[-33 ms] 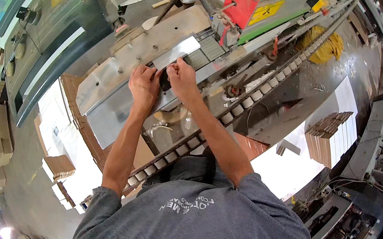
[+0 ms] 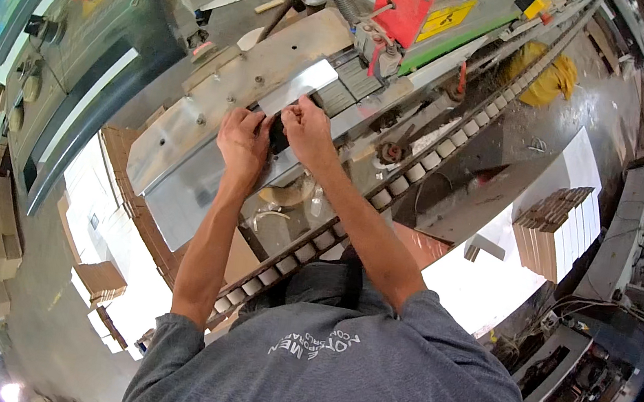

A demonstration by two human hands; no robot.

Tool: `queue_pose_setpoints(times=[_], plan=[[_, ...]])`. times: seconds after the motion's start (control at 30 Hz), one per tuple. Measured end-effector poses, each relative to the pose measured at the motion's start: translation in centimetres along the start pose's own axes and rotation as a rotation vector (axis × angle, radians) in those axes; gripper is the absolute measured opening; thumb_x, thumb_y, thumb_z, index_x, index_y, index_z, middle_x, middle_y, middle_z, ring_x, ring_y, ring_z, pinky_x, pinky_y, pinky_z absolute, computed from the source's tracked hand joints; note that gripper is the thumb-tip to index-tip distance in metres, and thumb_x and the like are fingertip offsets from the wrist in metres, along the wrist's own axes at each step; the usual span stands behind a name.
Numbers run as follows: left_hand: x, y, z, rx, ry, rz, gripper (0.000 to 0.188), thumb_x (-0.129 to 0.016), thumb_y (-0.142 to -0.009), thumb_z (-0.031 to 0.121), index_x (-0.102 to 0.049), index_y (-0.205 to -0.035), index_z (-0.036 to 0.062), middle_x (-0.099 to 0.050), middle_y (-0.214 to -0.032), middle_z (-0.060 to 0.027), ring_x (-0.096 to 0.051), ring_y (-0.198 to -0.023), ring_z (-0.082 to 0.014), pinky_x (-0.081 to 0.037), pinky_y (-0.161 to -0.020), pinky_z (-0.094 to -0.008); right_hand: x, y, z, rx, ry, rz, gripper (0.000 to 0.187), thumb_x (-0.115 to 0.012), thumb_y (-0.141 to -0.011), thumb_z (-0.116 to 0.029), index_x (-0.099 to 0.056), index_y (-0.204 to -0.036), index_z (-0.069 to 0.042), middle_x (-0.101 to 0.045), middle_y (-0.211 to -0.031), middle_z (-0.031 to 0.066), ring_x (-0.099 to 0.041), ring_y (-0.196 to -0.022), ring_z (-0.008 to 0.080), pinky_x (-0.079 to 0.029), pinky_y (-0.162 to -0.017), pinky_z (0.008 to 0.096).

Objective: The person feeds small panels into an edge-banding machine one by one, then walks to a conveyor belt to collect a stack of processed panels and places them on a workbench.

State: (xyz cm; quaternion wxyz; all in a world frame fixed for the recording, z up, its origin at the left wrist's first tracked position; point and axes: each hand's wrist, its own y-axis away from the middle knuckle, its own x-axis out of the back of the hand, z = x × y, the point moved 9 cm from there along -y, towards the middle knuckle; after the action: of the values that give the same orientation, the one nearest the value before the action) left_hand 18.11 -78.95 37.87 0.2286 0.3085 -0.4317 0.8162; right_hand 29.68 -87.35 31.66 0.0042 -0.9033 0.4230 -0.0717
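Both my hands are over the metal bed of a machine, close together. My left hand [image 2: 243, 139] has its fingers curled and pressed together at the edge of a dark gap [image 2: 277, 137] in the bed. Just right of it, my right hand [image 2: 307, 129] is closed with thumb against fingers. Whatever either hand pinches is hidden by the fingers. Beyond them lies a shiny pale metal plate [image 2: 302, 87], beside a grey ribbed block [image 2: 355, 80]. A bolted metal plate [image 2: 221, 96] runs along the far side of the bed.
A red guard plate [image 2: 403, 5] stands at the far right of the bed. A roller chain track [image 2: 398, 185] crosses diagonally in front of me. Stacked boards [image 2: 552, 229] lie at right, a control panel [image 2: 108, 23] is at upper left, and a yellow bag [image 2: 549, 77] sits behind the track.
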Motion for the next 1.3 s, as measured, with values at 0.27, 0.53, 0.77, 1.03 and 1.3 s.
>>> queue_pose_setpoints(times=[0.27,0.53,0.77,1.03,1.3], plan=[[-4.2,-2.2,1.3,0.064,0.006,-0.053,0.012,-0.075,-0.079,0.018,-0.071,-0.079,0.0063,-0.062,-0.080,-0.0124,-0.061,-0.078,-0.0339,-0.050,-0.070,-0.0439,4.2,-2.1,-0.4,0.093,0.045,0.140,0.020,-0.059,-0.089,-0.014,-0.052,-0.084,0.004,-0.061,-0.070,0.0121,-0.054,-0.062,0.0167,-0.047,-0.059,0.0338],[-9.0,-5.0,3.9,0.024,0.033,-0.124,0.012,-0.074,-0.078,0.019,-0.073,-0.080,0.0074,-0.062,-0.078,-0.0122,-0.062,-0.075,-0.0345,-0.050,-0.069,-0.0458,7.4,-3.5,0.6,0.043,0.046,0.115,0.036,-0.058,-0.088,-0.011,-0.052,-0.118,0.009,-0.066,-0.086,0.0193,-0.064,-0.074,0.0335,-0.052,-0.073,0.0408],[-12.5,-8.0,6.4,0.015,0.065,-0.127,0.019,-0.076,-0.078,0.026,-0.073,-0.076,0.0071,-0.063,-0.074,-0.0108,-0.062,-0.073,-0.0340,-0.049,-0.068,-0.0449,11.3,5.0,-2.7,0.080,-0.077,0.120,0.042,-0.062,-0.094,-0.007,-0.055,-0.135,0.001,-0.061,-0.094,0.0047,-0.053,-0.076,0.0108,-0.046,-0.067,0.0261],[-6.2,-5.5,7.2,-0.011,0.222,-0.106,0.015,-0.077,-0.081,0.013,-0.075,-0.092,0.0028,-0.072,-0.088,-0.0138,-0.069,-0.080,-0.0246,-0.054,-0.075,-0.0344,22.7,17.7,-2.6,0.099,0.288,0.190,0.050,-0.070,-0.085,-0.001,-0.060,-0.133,-0.006,-0.064,-0.093,0.0103,-0.058,-0.071,0.0166,-0.048,-0.065,0.0289],[0.5,5.9,5.9,0.097,0.289,-0.253,0.007,-0.072,-0.087,0.001,-0.073,-0.094,-0.0018,-0.067,-0.081,-0.0084,-0.056,-0.065,-0.0115,-0.045,-0.058,-0.0252,39.6,28.9,2.9,-0.291,1.302,-0.024,0.075,-0.082,-0.074,-0.016,-0.049,-0.140,-0.006,-0.049,-0.140,0.0123,-0.040,-0.132,0.0325,-0.040,-0.108,0.0466]])
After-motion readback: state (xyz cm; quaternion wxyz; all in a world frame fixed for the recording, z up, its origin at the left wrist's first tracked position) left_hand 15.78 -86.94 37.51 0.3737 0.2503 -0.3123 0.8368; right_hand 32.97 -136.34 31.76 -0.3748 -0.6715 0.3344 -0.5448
